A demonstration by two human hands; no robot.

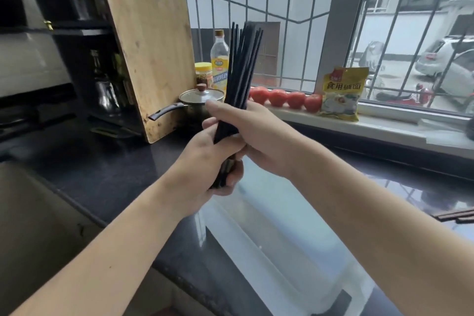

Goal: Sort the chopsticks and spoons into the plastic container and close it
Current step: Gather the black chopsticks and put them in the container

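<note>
A bundle of several black chopsticks (242, 67) stands upright in the middle of the view, fanning out at the top. My left hand (205, 164) grips the bundle near its lower end. My right hand (252, 133) wraps around it just above, fingers closed on the sticks. Below both hands a clear plastic container (277, 233) lies open on the dark countertop (107, 174). A few more dark chopsticks (459, 217) lie on the counter at the right edge. No spoons are visible.
A wooden cutting board (154, 59) leans at the back left, with a lidded pot (197, 102), an oil bottle (220, 59) and a jar (204, 74) beside it. Tomatoes (284, 97) and a yellow packet (342, 93) sit on the windowsill. A dark rack (77, 46) stands at left.
</note>
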